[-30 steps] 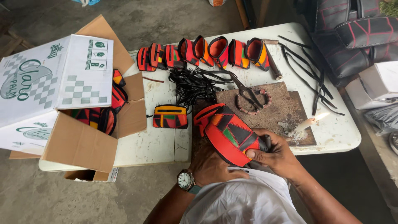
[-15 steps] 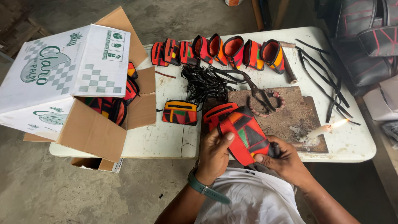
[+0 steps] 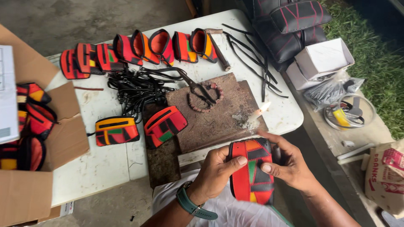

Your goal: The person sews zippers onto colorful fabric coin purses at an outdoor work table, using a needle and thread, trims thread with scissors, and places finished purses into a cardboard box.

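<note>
Both hands are closed around one patchwork pouch (image 3: 252, 170), held upright just off the near edge of the white table (image 3: 105, 168), over the person's lap. The left hand (image 3: 214, 172), with a green-strapped watch (image 3: 191, 206) at the wrist, curls round the pouch's left edge, thumb pressed flat on its face; the right hand (image 3: 288, 164) grips the right edge, thumb on the front and fingers wrapped behind. The pouch is a tall rounded piece of red, black, green and orange panels joined by dark seams, with a broad red strip down its left side. Beyond the hands lies a brown board (image 3: 219, 122) carrying one lit candle (image 3: 259, 113), one pair of scissors (image 3: 198, 90) and one bead bracelet (image 3: 206, 98). Two more finished pouches rest to the left: one (image 3: 165, 125) leaning on the board's corner, one (image 3: 116, 131) flat on the table. Behind them is a tangle of black straps (image 3: 134, 86), and along the far edge a row of about eight open pouch shells (image 3: 143, 48). An open cardboard box (image 3: 29, 168) at the left holds several more, too bunched to count.
</note>
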A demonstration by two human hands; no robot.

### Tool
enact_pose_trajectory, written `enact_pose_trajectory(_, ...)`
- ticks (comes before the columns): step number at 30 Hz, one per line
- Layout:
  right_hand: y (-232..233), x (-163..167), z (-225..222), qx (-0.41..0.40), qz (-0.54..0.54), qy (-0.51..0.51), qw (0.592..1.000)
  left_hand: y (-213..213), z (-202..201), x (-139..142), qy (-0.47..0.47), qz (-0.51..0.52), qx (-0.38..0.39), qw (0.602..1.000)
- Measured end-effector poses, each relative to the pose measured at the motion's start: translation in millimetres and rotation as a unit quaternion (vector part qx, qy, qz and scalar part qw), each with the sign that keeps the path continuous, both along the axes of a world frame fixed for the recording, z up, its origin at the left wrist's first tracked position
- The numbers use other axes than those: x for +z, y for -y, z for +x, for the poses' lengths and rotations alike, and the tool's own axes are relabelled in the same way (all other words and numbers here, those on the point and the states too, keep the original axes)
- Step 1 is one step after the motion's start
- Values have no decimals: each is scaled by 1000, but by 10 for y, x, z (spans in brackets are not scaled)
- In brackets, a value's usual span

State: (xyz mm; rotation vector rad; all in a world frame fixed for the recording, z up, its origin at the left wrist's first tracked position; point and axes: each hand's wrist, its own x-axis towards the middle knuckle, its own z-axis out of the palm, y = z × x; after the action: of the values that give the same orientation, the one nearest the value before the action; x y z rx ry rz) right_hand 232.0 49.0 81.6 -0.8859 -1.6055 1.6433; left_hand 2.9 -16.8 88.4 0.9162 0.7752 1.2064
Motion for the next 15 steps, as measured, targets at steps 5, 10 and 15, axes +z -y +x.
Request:
enact_pose_trajectory(5,-163,-65,88,-61,-50,26,997,-148,-27,254,-499,-26,-36,865)
enact_pose_trajectory(10,-171,-10,113,-67,-29,84,994,-345,-8,392,-480,272,162,818)
enact_pose_trajectory(15,-125,136,33,-71,-31,178,981,-483,74,339,-526,309,39,791)
